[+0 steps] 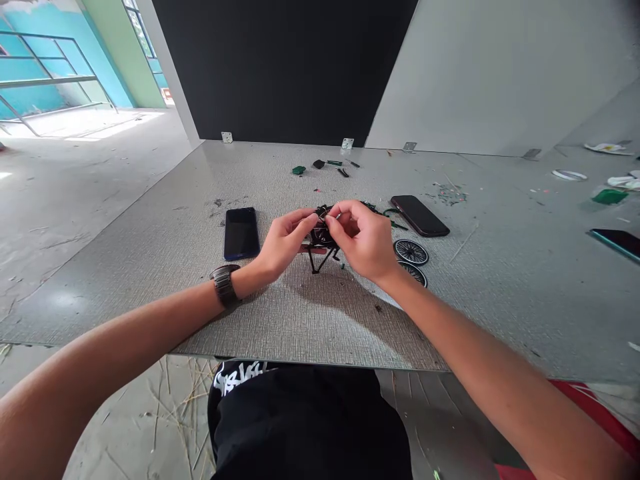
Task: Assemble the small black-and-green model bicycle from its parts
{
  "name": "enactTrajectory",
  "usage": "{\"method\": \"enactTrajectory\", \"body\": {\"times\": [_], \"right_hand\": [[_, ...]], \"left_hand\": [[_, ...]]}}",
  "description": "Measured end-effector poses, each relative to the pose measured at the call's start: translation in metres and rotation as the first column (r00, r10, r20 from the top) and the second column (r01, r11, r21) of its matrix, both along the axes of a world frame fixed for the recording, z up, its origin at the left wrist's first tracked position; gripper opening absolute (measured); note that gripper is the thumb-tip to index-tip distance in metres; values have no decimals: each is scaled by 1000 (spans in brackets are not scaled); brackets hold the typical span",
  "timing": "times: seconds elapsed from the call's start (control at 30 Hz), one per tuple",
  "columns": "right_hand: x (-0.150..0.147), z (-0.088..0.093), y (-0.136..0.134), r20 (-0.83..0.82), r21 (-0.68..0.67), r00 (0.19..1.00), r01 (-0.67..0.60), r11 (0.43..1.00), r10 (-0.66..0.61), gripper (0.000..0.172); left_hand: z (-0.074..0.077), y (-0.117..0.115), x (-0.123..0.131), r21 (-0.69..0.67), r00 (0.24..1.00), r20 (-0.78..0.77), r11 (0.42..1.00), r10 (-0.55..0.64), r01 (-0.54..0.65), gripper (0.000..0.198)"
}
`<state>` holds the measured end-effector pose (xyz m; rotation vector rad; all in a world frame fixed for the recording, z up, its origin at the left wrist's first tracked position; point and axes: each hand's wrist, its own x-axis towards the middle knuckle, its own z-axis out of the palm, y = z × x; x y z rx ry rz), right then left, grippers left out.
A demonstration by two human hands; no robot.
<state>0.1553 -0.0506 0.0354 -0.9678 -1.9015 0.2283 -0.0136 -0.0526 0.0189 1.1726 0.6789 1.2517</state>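
Note:
Both hands meet over a small black model bicycle frame (316, 261) at the middle of the table. My left hand (287, 243), below a dark wristwatch (226, 285), has thumb and forefinger pinched together at the frame's upper part. Facing it, my right hand (364, 240) is also closed in a pinch on the frame, its fingertips almost touching the left ones. What exactly lies between the fingertips is too small to make out. To the right of my right hand lie two black spoked toy wheels (411, 252), the lower partly covered by my forearm.
A dark phone (241, 233) lies left of my hands, another phone (419, 215) to the right. Small green and black pieces (299, 171) are scattered toward the back, with tiny scraps (450, 194) at right. A black panel (285, 73) stands at the table's rear edge.

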Motion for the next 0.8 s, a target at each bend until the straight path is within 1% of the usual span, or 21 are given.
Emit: {"method": "enactTrajectory", "body": {"times": [0.23, 0.57, 0.8], "right_hand": [[1, 0, 0, 37, 13, 999, 8, 1000, -8, 15], [1, 1, -1, 78, 46, 997, -14, 999, 10, 11], [0, 1, -1, 78, 21, 997, 3, 1000, -4, 14]], "left_hand": [[1, -1, 1, -31, 1000, 4, 999, 15, -15, 24], [1, -1, 0, -32, 999, -22, 999, 40, -40, 22], [1, -1, 0, -20, 998, -33, 999, 47, -48, 24]]}}
